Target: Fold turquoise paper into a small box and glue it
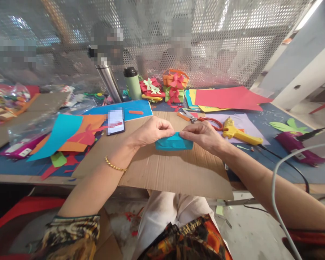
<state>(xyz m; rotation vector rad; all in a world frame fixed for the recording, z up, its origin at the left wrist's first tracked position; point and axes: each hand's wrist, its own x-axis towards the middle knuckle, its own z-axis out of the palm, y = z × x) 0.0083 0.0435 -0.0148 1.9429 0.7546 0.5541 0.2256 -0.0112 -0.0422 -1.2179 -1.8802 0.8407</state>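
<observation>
A small blue folded paper box [174, 143] rests over the brown cardboard sheet [162, 169], between my two hands. My left hand [155, 130] is closed, its thumb and fingers pinching the box's upper left edge. Opposite it, my right hand [202, 133] pinches the upper right edge with thumb and forefinger. The inside of the box and its far side are hidden. Just beyond my right hand lie scissors [215, 122] with red-orange handles. A yellow glue gun [241, 135] lies to the right on a lilac paper sheet [249, 122].
At left are a phone [116, 122], blue card [58, 131] and paper scraps. A green bottle [133, 85], a steel flask [109, 83] and finished paper baskets [176, 85] stand at the back. Red sheets [230, 98] lie back right. A pale cable [273, 195] crosses my right forearm.
</observation>
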